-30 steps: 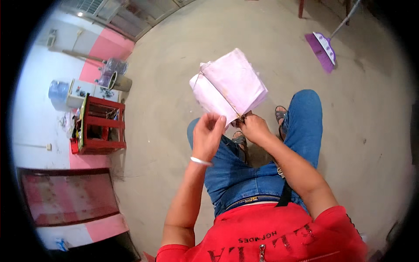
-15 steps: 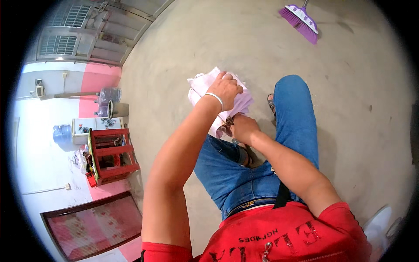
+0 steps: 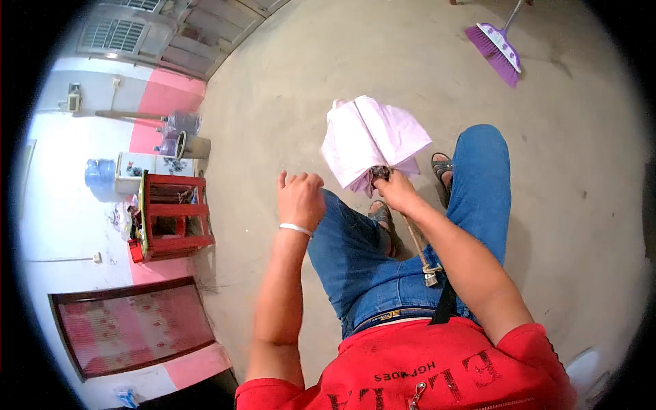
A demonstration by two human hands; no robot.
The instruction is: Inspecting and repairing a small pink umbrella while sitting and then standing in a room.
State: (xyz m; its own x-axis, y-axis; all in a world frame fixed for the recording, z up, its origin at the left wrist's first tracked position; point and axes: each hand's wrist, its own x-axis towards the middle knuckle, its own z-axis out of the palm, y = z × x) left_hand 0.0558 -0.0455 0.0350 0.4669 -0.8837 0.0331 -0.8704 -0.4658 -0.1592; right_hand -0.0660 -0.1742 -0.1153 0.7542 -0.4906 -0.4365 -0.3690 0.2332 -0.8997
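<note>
A pale pink umbrella [image 3: 355, 147] hangs over the floor in front of my knees, its canopy loosely folded with the edges flaring out. My right hand [image 3: 398, 191] is closed around it where dark ribs bunch below the cloth. From that hand the thin shaft [image 3: 415, 240] runs back toward my lap and ends in a small metal-looking tip tied with cord. Off to the left, above my left thigh, my left hand [image 3: 301, 199] is raised away from the umbrella. Its thumb and fingers are apart, slightly bent, with nothing in them.
A purple and white broom [image 3: 497, 49] lies at the far right on the concrete floor [image 3: 273, 123]. Along the left wall stand a red wooden stand [image 3: 179, 210], a blue water jug [image 3: 100, 179] and a bucket [image 3: 196, 146]. A metal door [image 3: 198, 34] fills the far left.
My left hand has let go of the umbrella cloth and drawn back to the left. The canopy now fans out more, and the shaft shows behind my right hand, which still holds on.
</note>
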